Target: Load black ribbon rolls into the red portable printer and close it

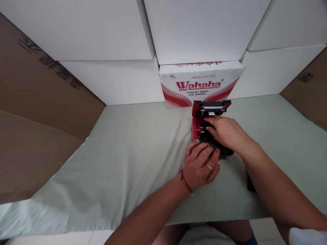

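Note:
A small red and black device that looks like a label printer [196, 127] lies on the cloth with its lid [212, 106] tipped up, showing a roller and a thin metal rod. My left hand [200, 165] is closed over its near edge, fingers curled onto a dark, shiny strip or panel [222, 157] there. From the right, my right hand [227, 131] reaches into the black interior. Two of its fingertips show apart near the inner left side; I see nothing between them, and its other fingers are hidden.
Behind the printer stands a white and red Wahaha water carton [201, 83]. White boxes [102, 30] form a wall at the back, with brown cardboard [38, 112] on both sides. A pale green cloth [122, 146] covers the table. A dark object [251, 183] sits partly behind my right forearm.

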Demonstrator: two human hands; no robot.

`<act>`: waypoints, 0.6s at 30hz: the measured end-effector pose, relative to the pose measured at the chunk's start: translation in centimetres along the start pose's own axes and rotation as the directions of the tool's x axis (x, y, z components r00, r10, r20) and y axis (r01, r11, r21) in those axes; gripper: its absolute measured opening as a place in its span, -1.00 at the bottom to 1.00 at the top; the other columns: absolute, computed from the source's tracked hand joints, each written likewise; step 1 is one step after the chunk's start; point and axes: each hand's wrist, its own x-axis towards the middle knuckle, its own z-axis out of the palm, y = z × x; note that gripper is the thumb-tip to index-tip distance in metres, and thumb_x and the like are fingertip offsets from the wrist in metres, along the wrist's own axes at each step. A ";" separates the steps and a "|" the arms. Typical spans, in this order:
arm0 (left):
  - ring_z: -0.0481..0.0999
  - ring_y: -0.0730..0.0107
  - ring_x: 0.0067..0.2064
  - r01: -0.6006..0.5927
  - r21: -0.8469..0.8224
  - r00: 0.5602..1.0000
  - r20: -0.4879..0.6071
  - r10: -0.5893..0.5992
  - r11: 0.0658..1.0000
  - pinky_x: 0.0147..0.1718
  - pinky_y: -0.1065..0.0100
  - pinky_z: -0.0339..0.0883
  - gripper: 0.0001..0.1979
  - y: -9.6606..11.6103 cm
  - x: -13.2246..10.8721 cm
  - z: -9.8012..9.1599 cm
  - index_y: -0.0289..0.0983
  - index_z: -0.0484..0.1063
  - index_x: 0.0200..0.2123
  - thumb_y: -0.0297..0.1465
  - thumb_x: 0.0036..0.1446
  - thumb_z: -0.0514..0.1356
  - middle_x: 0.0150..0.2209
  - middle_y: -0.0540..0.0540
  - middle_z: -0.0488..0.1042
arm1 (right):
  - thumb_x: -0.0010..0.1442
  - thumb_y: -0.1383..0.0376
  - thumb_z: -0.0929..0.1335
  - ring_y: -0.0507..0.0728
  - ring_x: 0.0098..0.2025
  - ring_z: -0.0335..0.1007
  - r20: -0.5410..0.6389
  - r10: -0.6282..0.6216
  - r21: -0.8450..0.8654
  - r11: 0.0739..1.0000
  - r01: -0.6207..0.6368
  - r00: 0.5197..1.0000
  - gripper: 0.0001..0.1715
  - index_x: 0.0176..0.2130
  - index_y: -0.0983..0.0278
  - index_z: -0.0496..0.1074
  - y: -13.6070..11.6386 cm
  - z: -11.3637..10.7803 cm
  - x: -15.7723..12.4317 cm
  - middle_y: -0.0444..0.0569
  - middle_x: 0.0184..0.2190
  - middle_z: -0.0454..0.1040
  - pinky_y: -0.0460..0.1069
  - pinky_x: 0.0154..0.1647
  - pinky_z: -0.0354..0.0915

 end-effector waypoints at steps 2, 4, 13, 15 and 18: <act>0.67 0.17 0.00 -0.003 0.013 1.000 0.005 0.003 1.000 0.28 0.06 0.37 -0.69 0.0 0.1 -0.1 -0.16 0.56 0.11 -0.38 0.32 0.24 -0.18 -0.11 0.70 | 0.46 0.23 0.35 0.28 0.04 0.70 -0.110 -0.040 0.237 0.969 0.065 0.993 -0.64 0.12 0.19 0.67 0.5 -0.5 -1.2 0.06 0.08 0.74 0.11 0.06 0.52; 0.67 0.18 0.02 -0.001 0.013 1.000 0.009 0.001 1.000 0.29 0.06 0.37 -0.68 0.1 0.0 -0.1 -0.16 0.57 0.11 -0.39 0.33 0.23 -0.18 -0.11 0.69 | 0.48 0.11 0.38 0.22 -0.09 0.71 -0.320 0.079 0.447 0.891 0.077 0.944 -0.70 -0.04 0.12 0.71 1.1 -1.1 -2.4 -0.05 -0.11 0.77 0.09 -0.01 0.55; 0.63 0.14 0.06 0.004 -0.048 0.999 0.042 -0.002 0.999 0.29 0.03 0.34 -0.61 -0.3 -0.4 0.0 -0.20 0.54 0.18 -0.41 0.30 0.28 -0.10 -0.16 0.68 | 0.55 -0.07 0.30 0.25 0.26 0.61 -0.564 0.309 0.647 0.742 0.177 0.766 -0.44 0.32 0.11 0.54 4.9 0.6 0.3 0.02 0.21 0.69 0.24 0.33 0.47; 0.62 0.12 0.07 0.001 -0.065 0.998 0.058 0.003 0.998 0.28 0.02 0.34 -0.58 -0.4 -0.4 0.0 -0.20 0.52 0.21 -0.41 0.30 0.29 -0.09 -0.17 0.68 | 0.57 -0.08 0.27 0.25 0.23 0.64 -0.523 0.285 0.674 0.716 0.184 0.804 -0.46 0.23 0.10 0.62 4.7 1.1 -0.2 -0.01 0.13 0.73 0.23 0.36 0.46; 0.61 0.13 0.06 -0.003 -0.048 0.999 0.052 0.005 0.999 0.27 0.02 0.35 -0.61 -0.4 -0.3 -0.1 -0.21 0.52 0.20 -0.41 0.32 0.26 -0.09 -0.16 0.67 | 0.58 -0.05 0.28 0.23 0.14 0.70 -0.531 0.264 0.667 0.716 0.205 0.805 -0.50 0.03 0.10 0.73 3.9 1.7 -2.4 -0.04 0.01 0.78 0.19 0.30 0.50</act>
